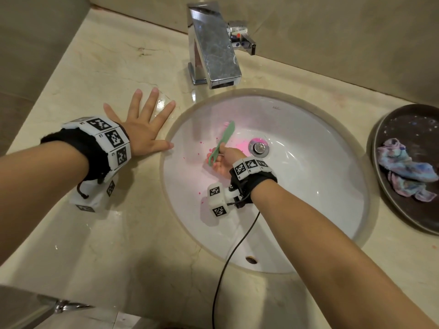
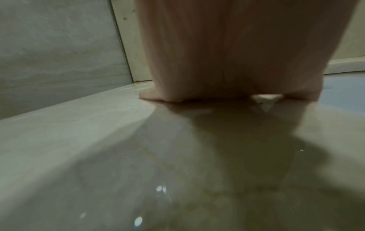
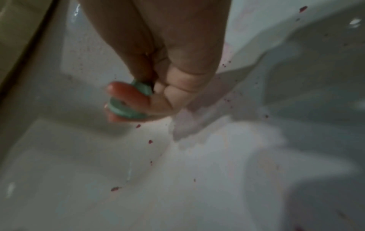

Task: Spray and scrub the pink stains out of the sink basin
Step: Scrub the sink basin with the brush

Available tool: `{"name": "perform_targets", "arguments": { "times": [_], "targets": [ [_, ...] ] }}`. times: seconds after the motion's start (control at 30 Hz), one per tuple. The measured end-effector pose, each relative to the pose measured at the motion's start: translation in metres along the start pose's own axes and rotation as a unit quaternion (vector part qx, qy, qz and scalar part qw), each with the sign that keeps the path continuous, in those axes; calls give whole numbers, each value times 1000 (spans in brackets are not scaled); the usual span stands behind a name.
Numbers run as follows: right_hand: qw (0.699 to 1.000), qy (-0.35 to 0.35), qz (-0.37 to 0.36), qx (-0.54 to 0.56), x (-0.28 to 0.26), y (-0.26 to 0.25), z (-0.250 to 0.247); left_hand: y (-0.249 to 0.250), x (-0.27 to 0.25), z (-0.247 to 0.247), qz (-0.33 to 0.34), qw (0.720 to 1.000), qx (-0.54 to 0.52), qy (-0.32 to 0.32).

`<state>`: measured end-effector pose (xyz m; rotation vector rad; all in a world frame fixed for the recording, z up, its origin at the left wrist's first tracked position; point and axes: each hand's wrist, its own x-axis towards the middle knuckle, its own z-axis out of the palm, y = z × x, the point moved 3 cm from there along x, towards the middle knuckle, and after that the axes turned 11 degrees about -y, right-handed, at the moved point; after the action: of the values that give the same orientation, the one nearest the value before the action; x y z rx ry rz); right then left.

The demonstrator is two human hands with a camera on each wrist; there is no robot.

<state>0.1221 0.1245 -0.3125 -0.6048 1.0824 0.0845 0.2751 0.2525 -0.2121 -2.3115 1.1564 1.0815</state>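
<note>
The right hand [image 1: 224, 160] is gripping the brush [image 1: 222, 143] in the sink [image 1: 308, 174]; the left hand [image 1: 142, 129] is lying flat, fingers spread, on the surface [image 1: 107, 233].

The sink basin [image 1: 308, 186] sits sunk into the table [image 1: 107, 233], with the faucet [image 1: 211, 48] on the table right behind it. Drain [image 1: 259, 147] is in the middle of the basin, stains [image 1: 200, 148] scattered on the basin's left slope. Left hand [image 1: 142, 131] lies flat on the table just left of the rim. Right hand [image 1: 223, 160] is down inside the basin, left of the drain, with a brush [image 1: 222, 141] in it — head pointing toward the faucet. Off to the right, a plate [image 1: 399, 205] on the table with a cloth [image 1: 403, 169] on it.
</note>
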Motion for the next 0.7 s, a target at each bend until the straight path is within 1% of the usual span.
{"name": "perform_targets", "arguments": {
  "times": [0.07,0.1,0.13,0.17,0.23,0.3,0.37,0.43,0.53,0.6,0.63,0.7],
  "targets": [
    [998,61,-22,0,6,-6,-12,0,0,0,1,1000,-2,0],
    [996,79,-32,12,8,-12,-18,0,0,0,0,1000,-1,-1],
    [995,83,-37,43,7,-17,-23,0,0,0,-1,1000,0,-2],
    [994,76,-34,74,6,-20,-25,0,0,0,-1,1000,2,-3],
    [993,33,-13,110,0,-21,-22,0,0,0,-2,1000,3,-4],
    [996,-8,15,89,-3,-12,-11,0,-1,0,-1,1000,2,-6],
    [997,-37,29,58,0,-4,-3,0,0,0,-1,1000,2,-7],
    [998,-36,26,50,-1,-3,1,0,-1,0,-2,1000,2,-7],
    [999,3,-10,34,1,-10,-8,0,-1,-1,-1,1000,1,-4],
    [998,26,-13,62,1,-14,-14,0,-1,-1,-2,1000,3,-4],
    [998,25,-12,62,2,-14,-15,0,-1,0,-2,1000,3,-4],
    [999,-12,2,47,1,-11,-9,0,0,0,0,1000,4,-4]
  ]
}}
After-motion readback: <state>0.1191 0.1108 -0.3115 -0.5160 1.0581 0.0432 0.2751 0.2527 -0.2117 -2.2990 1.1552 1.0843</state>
